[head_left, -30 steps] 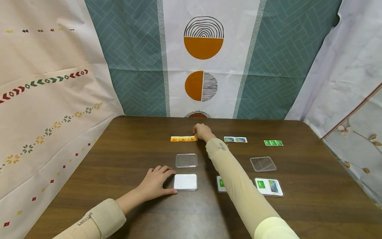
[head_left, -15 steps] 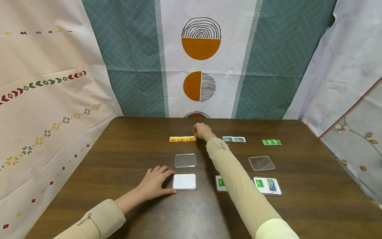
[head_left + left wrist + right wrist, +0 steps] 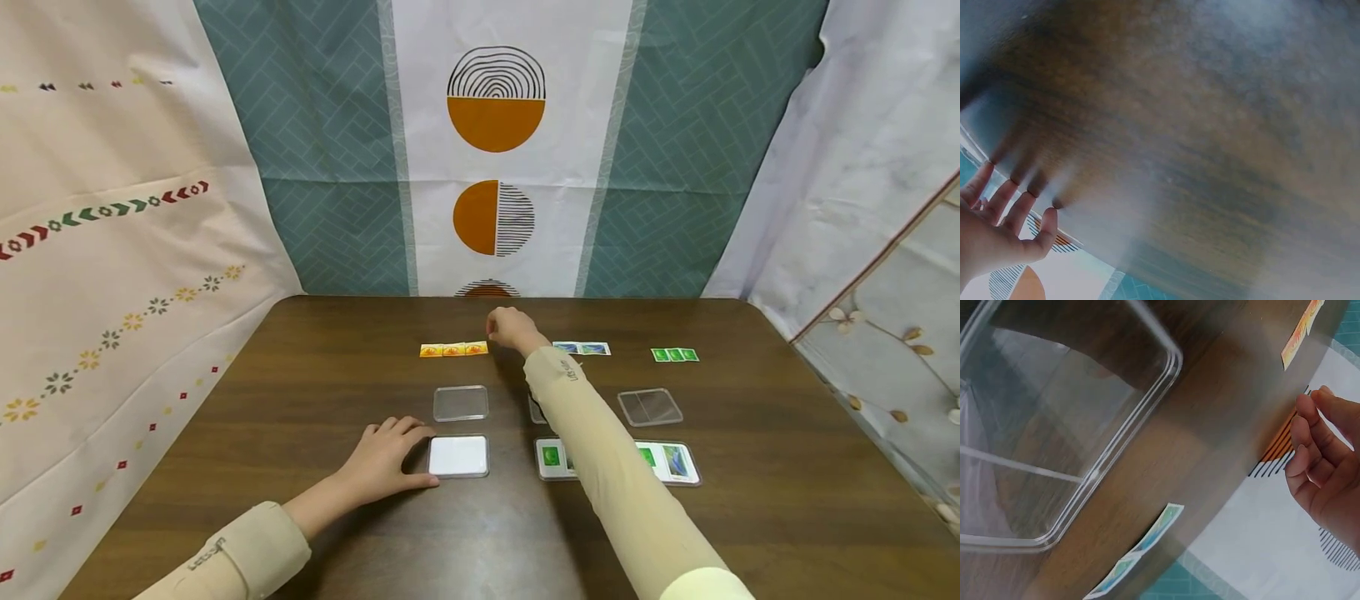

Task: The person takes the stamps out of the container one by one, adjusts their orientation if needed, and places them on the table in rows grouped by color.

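My left hand [image 3: 386, 462] rests on the table with its fingers spread, thumb and index at the left corners of a clear case with a white card [image 3: 458, 457]. In the left wrist view, that hand's fingertips meet the tabletop. My right hand [image 3: 513, 329] is at the right end of a row of orange stamps [image 3: 453, 350]. Its fingers are curled, thumb tip near the index tip, and the right wrist view shows nothing between them. Blue stamps [image 3: 594, 349] lie beyond the right wrist. A clear lid [image 3: 461, 403] sits behind the white-card case.
Under the right forearm, a case with a green stamp [image 3: 551, 457] is partly hidden. Another case [image 3: 675, 462] to its right holds green and blue stamps. A divided clear lid [image 3: 651, 408] lies behind it. Green stamps [image 3: 675, 355] are at the back right.
The head view has shifted slightly to the right. My right hand has drifted a little right of the orange stamps. The left hand stays at the white-card case.
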